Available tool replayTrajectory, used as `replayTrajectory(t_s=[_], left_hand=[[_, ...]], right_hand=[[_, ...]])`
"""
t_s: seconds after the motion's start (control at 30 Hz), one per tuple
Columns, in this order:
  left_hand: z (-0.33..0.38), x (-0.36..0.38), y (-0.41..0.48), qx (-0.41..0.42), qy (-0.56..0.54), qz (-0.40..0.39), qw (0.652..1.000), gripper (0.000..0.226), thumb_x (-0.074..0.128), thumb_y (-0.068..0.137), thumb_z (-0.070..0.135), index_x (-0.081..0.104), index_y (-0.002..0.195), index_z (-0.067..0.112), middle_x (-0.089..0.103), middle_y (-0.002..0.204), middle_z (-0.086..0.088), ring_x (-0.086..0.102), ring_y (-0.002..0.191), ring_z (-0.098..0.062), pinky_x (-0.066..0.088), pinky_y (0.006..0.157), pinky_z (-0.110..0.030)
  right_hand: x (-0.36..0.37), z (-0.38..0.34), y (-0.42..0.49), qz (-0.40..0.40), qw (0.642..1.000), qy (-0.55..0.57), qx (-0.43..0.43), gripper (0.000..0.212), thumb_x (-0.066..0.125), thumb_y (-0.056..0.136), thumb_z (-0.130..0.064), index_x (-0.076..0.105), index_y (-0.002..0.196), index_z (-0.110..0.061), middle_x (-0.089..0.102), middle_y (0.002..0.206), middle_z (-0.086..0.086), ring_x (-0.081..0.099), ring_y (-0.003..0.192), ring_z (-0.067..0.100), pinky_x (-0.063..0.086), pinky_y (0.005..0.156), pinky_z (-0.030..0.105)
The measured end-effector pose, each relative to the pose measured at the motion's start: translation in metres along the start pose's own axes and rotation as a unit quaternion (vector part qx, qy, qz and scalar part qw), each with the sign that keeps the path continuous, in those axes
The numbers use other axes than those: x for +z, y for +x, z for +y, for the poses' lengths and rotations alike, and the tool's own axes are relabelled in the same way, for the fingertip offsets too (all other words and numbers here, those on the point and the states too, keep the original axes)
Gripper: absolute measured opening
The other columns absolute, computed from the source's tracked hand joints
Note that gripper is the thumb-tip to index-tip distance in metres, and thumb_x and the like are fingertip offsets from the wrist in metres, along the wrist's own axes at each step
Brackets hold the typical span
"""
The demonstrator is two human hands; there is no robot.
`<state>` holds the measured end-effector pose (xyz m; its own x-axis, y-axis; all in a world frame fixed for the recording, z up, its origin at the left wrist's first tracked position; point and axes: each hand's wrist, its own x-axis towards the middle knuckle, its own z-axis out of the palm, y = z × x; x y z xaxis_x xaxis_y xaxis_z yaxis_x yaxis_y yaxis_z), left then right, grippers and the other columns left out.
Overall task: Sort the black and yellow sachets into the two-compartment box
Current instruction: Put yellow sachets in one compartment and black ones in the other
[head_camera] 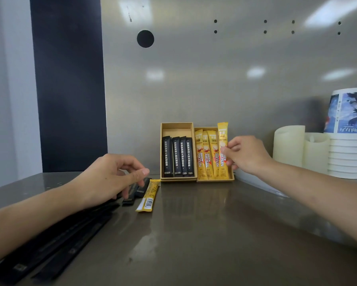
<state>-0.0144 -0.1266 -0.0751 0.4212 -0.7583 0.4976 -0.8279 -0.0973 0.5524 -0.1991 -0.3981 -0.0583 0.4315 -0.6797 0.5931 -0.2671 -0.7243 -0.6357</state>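
Your right hand point(246, 154) pinches one upright yellow stick sachet point(223, 141), just left of its fingers, in the right compartment of the tan cardboard two-compartment box point(177, 125). Stored yellow sachets point(204, 155) stand beside it, and four black stick sachets point(177, 157) stand further left. Your left hand point(109, 178) curls over loose black sachets point(139, 187), though you cannot tell if it grips; a flat yellow sachet point(149, 195) lies just right of it.

Bare counter point(204, 223) before box point(197, 179); cups point(346, 157) crowd right.

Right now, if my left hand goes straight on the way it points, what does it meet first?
Your left hand would probably meet the box at its left outer wall first; depth is unclear.
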Motion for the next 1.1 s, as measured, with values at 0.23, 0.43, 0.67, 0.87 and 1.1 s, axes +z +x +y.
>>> replayTrajectory(t_s=[0.23,0.43,0.67,0.87,1.1], left_hand=[[-0.003,-0.001,0.002,0.005,0.024,0.003,1.000,0.019,0.066,0.094,0.041,0.073,0.086,0.025,0.078,0.082,0.008,0.067,0.056,-0.016,0.046,0.048,-0.010],[-0.004,-0.002,0.002,0.004,0.039,0.004,0.999,0.020,0.065,0.094,0.043,0.073,0.082,0.029,0.076,0.077,0.008,0.071,0.062,-0.020,0.049,0.053,-0.017],[-0.002,-0.002,0.003,-0.016,0.058,0.035,0.998,0.021,0.066,0.095,0.039,0.073,0.081,0.026,0.069,0.056,0.014,0.054,0.039,-0.001,0.046,0.048,-0.017],[-0.001,-0.007,0.002,-0.027,0.113,0.072,0.991,0.021,0.064,0.097,0.039,0.072,0.080,0.029,0.065,0.055,0.027,0.056,0.043,-0.004,0.046,0.051,-0.022],[-0.008,-0.010,0.003,-0.012,0.211,0.040,0.977,0.017,0.066,0.091,0.046,0.070,0.080,0.034,0.060,0.062,0.041,0.062,0.066,-0.003,0.050,0.068,-0.029]], right_hand=[[0.011,0.003,0.006,0.032,0.993,-0.104,-0.040,0.017,0.069,0.095,-0.031,0.059,0.098,-0.017,0.072,0.080,0.000,0.071,0.063,0.009,0.060,0.064,0.030],[0.017,0.005,0.003,0.056,0.972,-0.208,-0.091,0.021,0.064,0.097,-0.038,0.060,0.095,-0.017,0.070,0.083,0.003,0.067,0.080,0.020,0.055,0.067,0.035],[0.017,0.010,0.004,0.056,0.952,-0.280,-0.108,0.019,0.058,0.100,-0.034,0.058,0.108,-0.016,0.070,0.095,0.005,0.066,0.084,0.025,0.052,0.064,0.034],[0.020,-0.001,-0.009,0.066,0.936,-0.295,-0.178,0.021,0.051,0.101,-0.041,0.058,0.105,-0.021,0.071,0.088,-0.003,0.069,0.080,0.023,0.052,0.064,0.032],[0.028,-0.026,-0.045,0.013,0.913,-0.274,-0.301,0.053,0.020,0.101,-0.063,0.054,0.082,-0.027,0.059,0.071,-0.013,0.057,0.065,0.011,0.037,0.054,0.028]])
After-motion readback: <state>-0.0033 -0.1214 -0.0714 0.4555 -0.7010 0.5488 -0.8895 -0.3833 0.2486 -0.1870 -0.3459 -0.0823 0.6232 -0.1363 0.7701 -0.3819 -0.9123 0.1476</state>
